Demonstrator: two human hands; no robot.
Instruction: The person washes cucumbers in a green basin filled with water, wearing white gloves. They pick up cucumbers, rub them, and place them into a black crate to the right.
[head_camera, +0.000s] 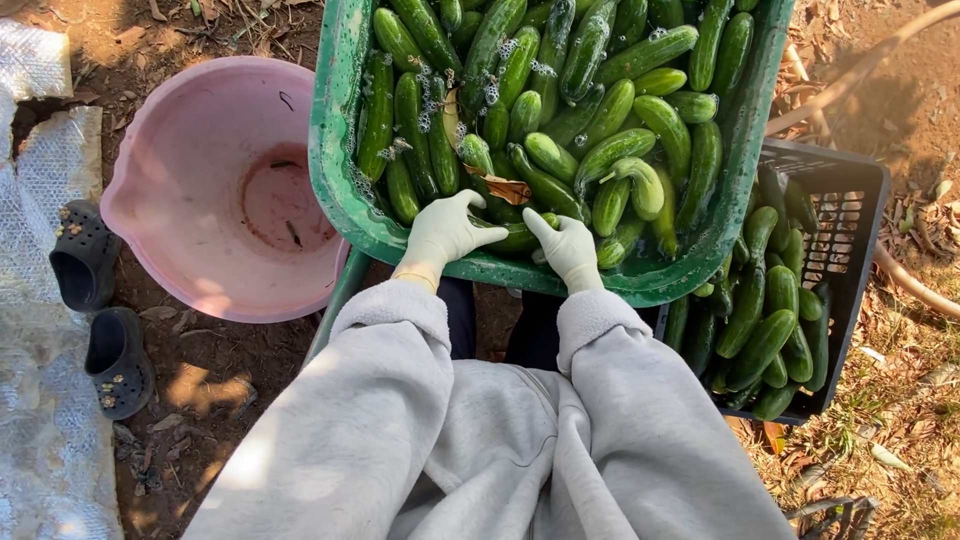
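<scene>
While both gloved hands work at the near rim of the green tub (335, 190), one cucumber (515, 238) lies between them, just inside that rim. Left hand (443, 232): fingers curled onto the left end of the cucumber, grasping it. Right hand (567, 247): thumb raised, fingers folded over the right end, also grasping it. A brown dry leaf (507, 188) rests on the pile directly beyond the held cucumber. Wet, foamy cucumbers (560, 90) fill the rest of the tub and crowd against the hands. Right of the tub, partly beneath it, a black slatted crate (860, 190) holds more cucumbers. Left of the tub, a pink basin (170, 170) sits on the soil, touching the tub's edge. Farther left, two dark clogs (95, 310) lie beside clear plastic sheeting (40, 170). Grey sleeves (400, 400) cover the lower view.
</scene>
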